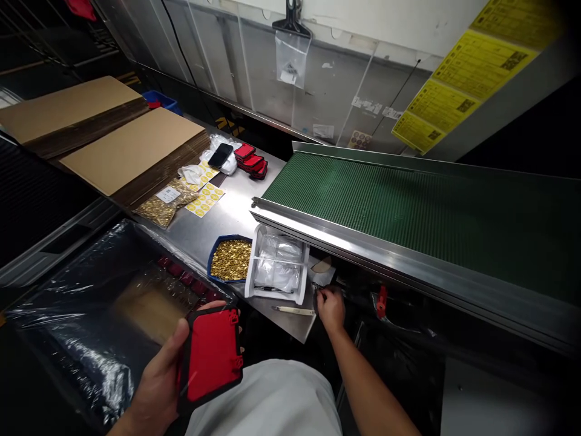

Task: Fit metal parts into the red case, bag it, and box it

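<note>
My left hand (157,381) is closed around a flat red plastic part with a black frame (209,357), held over my lap. My right hand (330,307) reaches to the table's front right corner, below the green conveyor, with fingers curled on something small and dark that I cannot make out. A pen-like tool (294,310) lies just left of that hand. A white tray (252,266) with clear plastic bags stands beside it. A blue tray of small brass pieces (230,259) sits left of the white tray.
A green conveyor belt (408,206) runs off to the right. A box lined with black plastic film (82,315) stands at the left. On the steel table (227,212) lie flat cardboard sheets (131,148), a bag of brass parts (163,203), yellow sticker sheets (205,198), a phone (220,155) and stacked red parts (251,160).
</note>
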